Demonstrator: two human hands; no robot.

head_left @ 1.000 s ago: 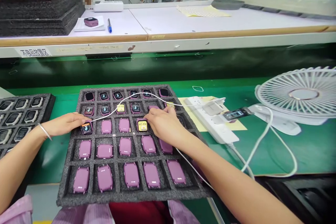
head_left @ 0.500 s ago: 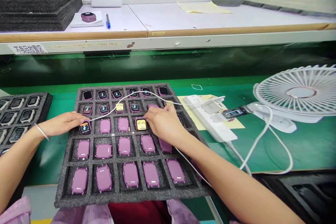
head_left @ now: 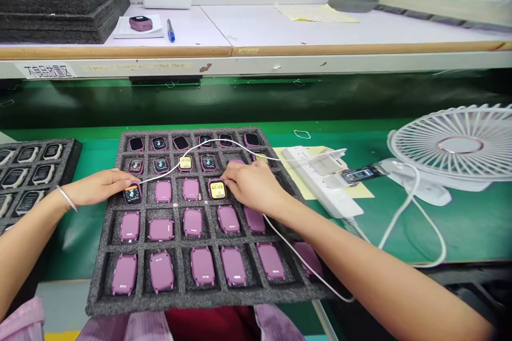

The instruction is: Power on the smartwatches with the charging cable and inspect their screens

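Observation:
A dark foam tray (head_left: 105, 256) lies before me, its pockets filled with purple smartwatch bodies, some face up with lit screens, the nearer rows face down. My left hand (head_left: 98, 186) rests on the tray's left edge, fingers closed on a lit watch (head_left: 132, 193) with a white cable (head_left: 192, 150) running from it. My right hand (head_left: 252, 186) lies over the middle row, fingertips pinched beside a watch with a yellow screen (head_left: 217, 189); what they hold is hidden.
A second foam tray (head_left: 68, 162) of dark watches sits at the left. To the right are a white power strip (head_left: 320, 184), a USB meter (head_left: 362, 174), and a white fan (head_left: 460, 144). A raised white shelf (head_left: 280, 26) holds a purple watch (head_left: 140, 23) and pen (head_left: 170, 31).
Both hands stay almost still on the tray. The right hand has shifted slightly. The person at the far bench has moved out of view.

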